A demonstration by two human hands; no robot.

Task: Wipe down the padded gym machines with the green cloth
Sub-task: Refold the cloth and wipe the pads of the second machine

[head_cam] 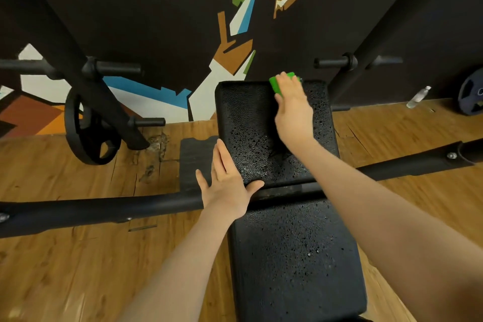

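Green cloth (275, 84): at far end of back pad (264, 128), mostly hidden beneath right hand (292, 104); whether its fingers curl round the cloth cannot be told. Left hand (226, 185): fingers spread flat on pad's near left corner. Seat pad (295, 256): cut off below. Surroundings: weight plate (88, 133) left, water bottle (418, 98) by the wall at right, wooden floor (78, 256).

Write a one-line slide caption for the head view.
Right hand presses green cloth onto cracked black padded bench; left hand rests flat.
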